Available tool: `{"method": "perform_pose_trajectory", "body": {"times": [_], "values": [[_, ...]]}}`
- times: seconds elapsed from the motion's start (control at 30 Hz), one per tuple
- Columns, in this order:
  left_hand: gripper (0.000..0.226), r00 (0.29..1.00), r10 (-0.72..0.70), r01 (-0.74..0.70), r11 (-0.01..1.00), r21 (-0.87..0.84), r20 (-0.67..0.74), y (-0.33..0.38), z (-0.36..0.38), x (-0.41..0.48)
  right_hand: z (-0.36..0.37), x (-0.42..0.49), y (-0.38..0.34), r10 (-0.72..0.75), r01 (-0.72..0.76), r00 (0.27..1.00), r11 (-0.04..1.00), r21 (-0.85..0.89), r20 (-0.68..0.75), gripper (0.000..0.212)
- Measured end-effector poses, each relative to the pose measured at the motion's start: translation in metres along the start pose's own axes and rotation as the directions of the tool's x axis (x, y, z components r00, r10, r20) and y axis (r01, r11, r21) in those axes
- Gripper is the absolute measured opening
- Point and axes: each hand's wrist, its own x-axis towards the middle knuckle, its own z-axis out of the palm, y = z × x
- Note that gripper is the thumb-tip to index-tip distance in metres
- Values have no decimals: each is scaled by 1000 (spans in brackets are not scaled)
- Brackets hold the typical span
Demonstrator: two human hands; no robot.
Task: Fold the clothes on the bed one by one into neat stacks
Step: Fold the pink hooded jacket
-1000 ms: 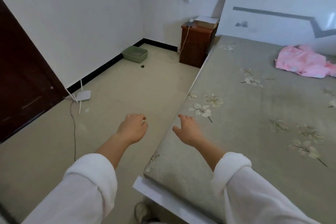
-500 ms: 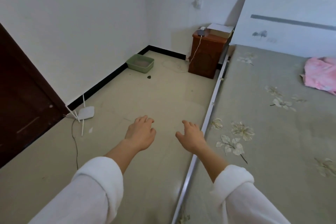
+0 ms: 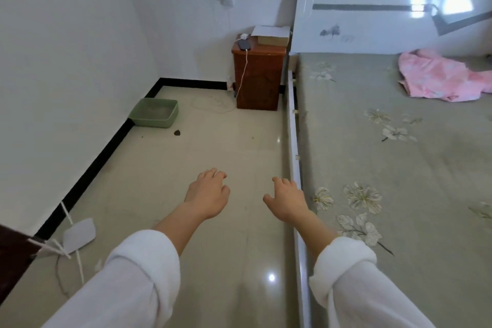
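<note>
Left hand [image 3: 209, 194] and right hand [image 3: 286, 201] hover loosely curled and empty near the left edge of the bed [image 3: 415, 176], well apart from the crumpled pink garment [image 3: 439, 78] at far right, which looks light and limp, best pinched at its corners.

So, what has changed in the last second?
The person has stepped along the side of the bed toward the nightstand. The right hand, earlier over the bed's corner, now hangs over the floor by the bed's edge, beside the left hand. Nothing was taken or let go. The pink garment lies crumpled near the headboard as before.
</note>
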Motion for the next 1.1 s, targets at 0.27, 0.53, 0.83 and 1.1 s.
{"method": "perform_pose_trajectory", "body": {"times": [0.27, 0.53, 0.83, 1.1], "values": [[43, 978, 198, -198, 980, 2, 70, 39, -21, 152, -52, 79, 27, 169, -170, 982, 985, 1, -86, 53], [45, 893, 430, -421, 902, -96, 131, 145, -21, 329, -141, 199, 113, 349, -351, 920, 936, 20, -179, 59], [43, 855, 498, -481, 866, -134, 144, 227, -44, 511, -232, 338, 177, 427, -425, 888, 904, 50, -168, 61], [44, 821, 540, -524, 842, -129, 184, 278, -59, 675, -285, 479, 221, 489, -476, 852, 873, 109, -186, 60]]}}
